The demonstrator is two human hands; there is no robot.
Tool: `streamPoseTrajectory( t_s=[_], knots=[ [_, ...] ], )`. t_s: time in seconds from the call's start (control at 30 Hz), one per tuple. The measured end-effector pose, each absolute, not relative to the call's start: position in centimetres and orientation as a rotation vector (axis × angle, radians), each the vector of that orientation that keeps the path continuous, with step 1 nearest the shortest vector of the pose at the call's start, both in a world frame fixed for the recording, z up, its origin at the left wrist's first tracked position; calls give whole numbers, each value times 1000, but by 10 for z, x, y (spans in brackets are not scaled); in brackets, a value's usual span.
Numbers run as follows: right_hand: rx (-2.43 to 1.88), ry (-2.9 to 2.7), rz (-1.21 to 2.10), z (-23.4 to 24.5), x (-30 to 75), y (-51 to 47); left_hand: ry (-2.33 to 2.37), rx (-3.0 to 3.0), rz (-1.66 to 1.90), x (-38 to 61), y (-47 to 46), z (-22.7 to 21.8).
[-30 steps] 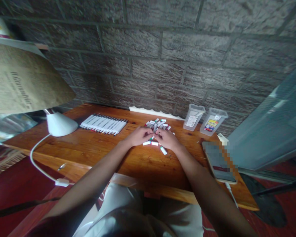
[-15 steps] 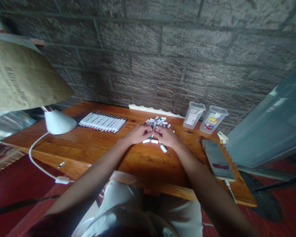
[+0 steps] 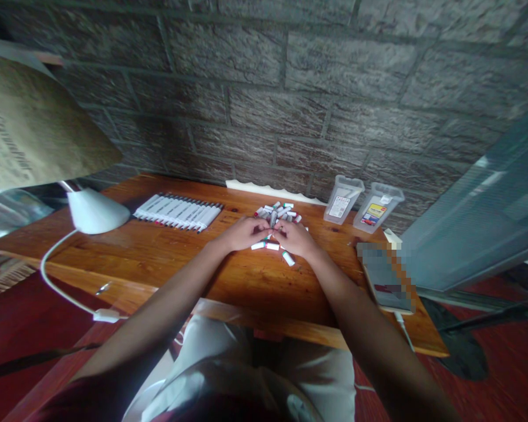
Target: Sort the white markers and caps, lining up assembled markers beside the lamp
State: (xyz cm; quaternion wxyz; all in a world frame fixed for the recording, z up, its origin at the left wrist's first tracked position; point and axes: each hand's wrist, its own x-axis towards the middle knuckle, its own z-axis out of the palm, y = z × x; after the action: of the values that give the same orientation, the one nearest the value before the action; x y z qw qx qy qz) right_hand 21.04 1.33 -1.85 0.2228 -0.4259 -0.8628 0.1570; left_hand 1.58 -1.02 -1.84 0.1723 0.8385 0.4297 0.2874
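My left hand and my right hand meet over the middle of the desk, thumbs and fingertips pinched together. Between them stands a small grey cylinder, which looks like a marker cap. Fingers hide its lower end. Around and behind both hands lies a loose heap of short white caps with coloured ends. Several more lie on the near side, among them a white cap with a green end. Left of my left hand, white markers lie side by side in a neat row.
Two clear plastic containers stand at the back right. A phone or tablet with a cable lies at the desk's right. At the left is a lamp with a paper shade. A white wavy-edged strip lies along the stone wall.
The whole view has shifted slightly, so everything appears a little further left and higher. Both hands keep the same pinch around the grey cylinder.
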Motion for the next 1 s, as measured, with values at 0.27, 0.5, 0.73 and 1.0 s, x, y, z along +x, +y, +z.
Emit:
streamPoseTrajectory(
  t_s=[0.27,0.5,0.73,1.0],
  knots=[
    [-1168,-2369,441,-18,211,13,1203,2353,810,17,-11,-16],
    [-1155,-2368,469,-19,211,14,1178,2355,813,17,-11,-15],
    [-1157,-2375,481,-16,211,12,1177,2371,817,17,-11,-16],
    [-1179,-2392,458,-15,211,12,1193,2356,819,18,-12,-15]
  ],
)
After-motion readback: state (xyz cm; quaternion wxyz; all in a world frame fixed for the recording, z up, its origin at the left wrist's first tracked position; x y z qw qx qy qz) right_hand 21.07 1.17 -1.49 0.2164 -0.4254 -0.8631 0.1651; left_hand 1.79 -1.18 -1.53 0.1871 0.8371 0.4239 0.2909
